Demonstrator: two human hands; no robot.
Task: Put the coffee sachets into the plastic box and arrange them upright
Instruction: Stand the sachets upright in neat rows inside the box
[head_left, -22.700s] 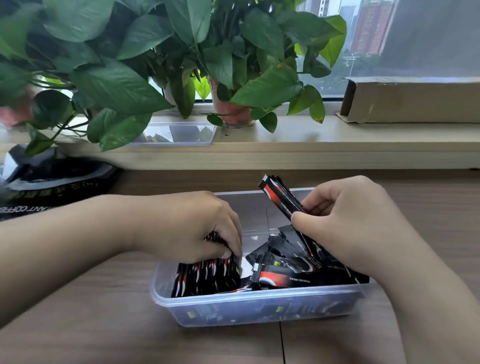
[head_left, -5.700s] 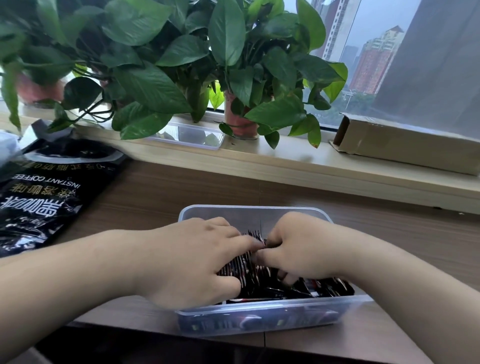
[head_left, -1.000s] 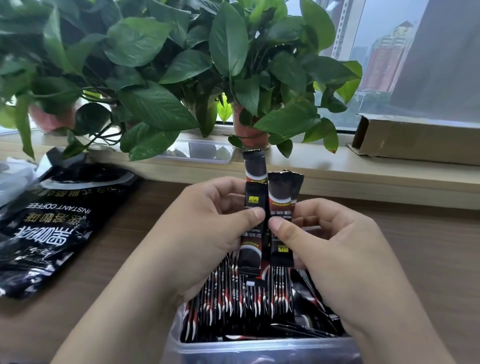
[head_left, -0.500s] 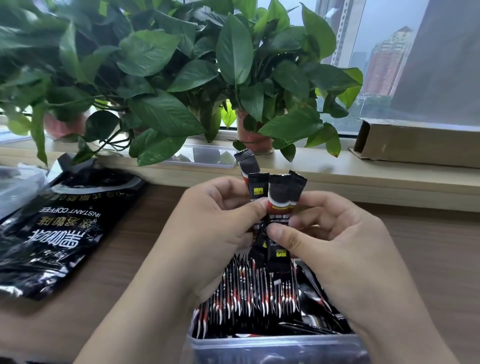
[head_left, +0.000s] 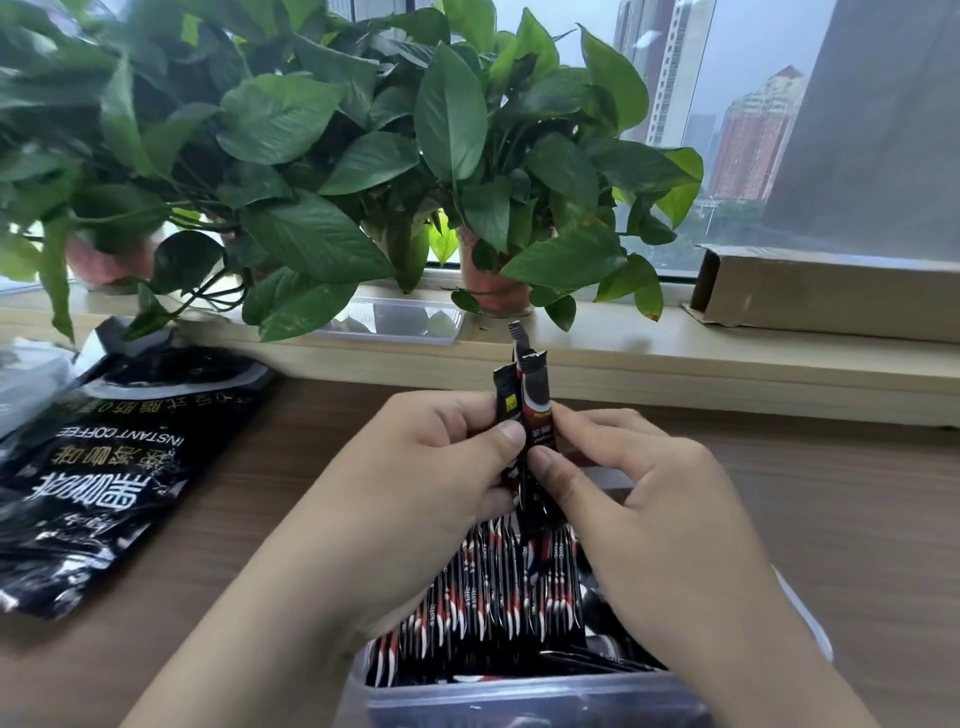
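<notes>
Both forearms come in from the near edge and meet over the plastic box (head_left: 519, 699), wrists raised and knuckles turned outward; the left hand (head_left: 415, 483) and the right hand (head_left: 644, 504) face each other, thumbs almost touching; each grip is narrow, thumb against curled fingers, pinching a small bundle of coffee sachets (head_left: 525, 410) that stands upright between them, above the box, its tops poking clear of the fingers (three tops can be counted, one taller behind the others); below the hands an upright row (head_left: 493, 597) of sachets stands packed on edge in the left part of the box, with a few loose sachets (head_left: 618, 652) lying flat to its right; the box sits on the wooden bench (head_left: 270, 519), and a black instant-coffee bag (head_left: 109, 457) lies flat to the left; against a second ago, the pinched sachets overlap more closely, where they then stood side by side; some seconds before that both hands were down inside the box.
</notes>
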